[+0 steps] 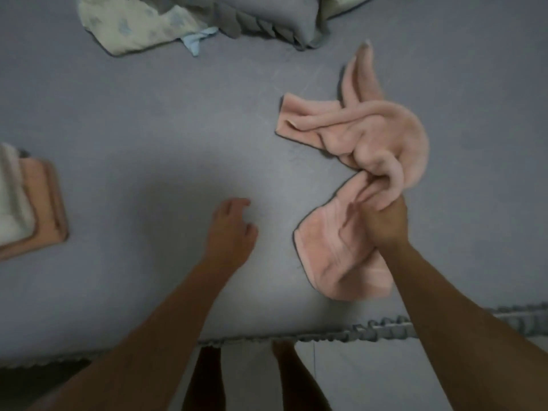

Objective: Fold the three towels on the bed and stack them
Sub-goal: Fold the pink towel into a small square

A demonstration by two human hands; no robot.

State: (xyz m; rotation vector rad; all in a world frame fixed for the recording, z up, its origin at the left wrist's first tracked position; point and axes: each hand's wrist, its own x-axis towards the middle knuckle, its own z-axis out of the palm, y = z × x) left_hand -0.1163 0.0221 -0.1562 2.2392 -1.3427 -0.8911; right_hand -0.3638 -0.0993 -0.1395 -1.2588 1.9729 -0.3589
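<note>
A crumpled pink towel (364, 134) lies on the right of the grey bed sheet (148, 129). My right hand (382, 221) grips it in the middle, bunched, with one end trailing back toward me and the other spread further away. My left hand (231, 229) hovers over the bare sheet left of the towel, fingers loosely curled and holding nothing. At the left edge lies a stack: a folded white towel (12, 197) on top of a folded pink towel (47, 209).
A grey pillow (278, 19) and a pale patterned cloth (133, 25) lie at the far side of the bed. The bed's ruffled front edge (370, 333) runs below my arms, with my legs and the floor beyond it.
</note>
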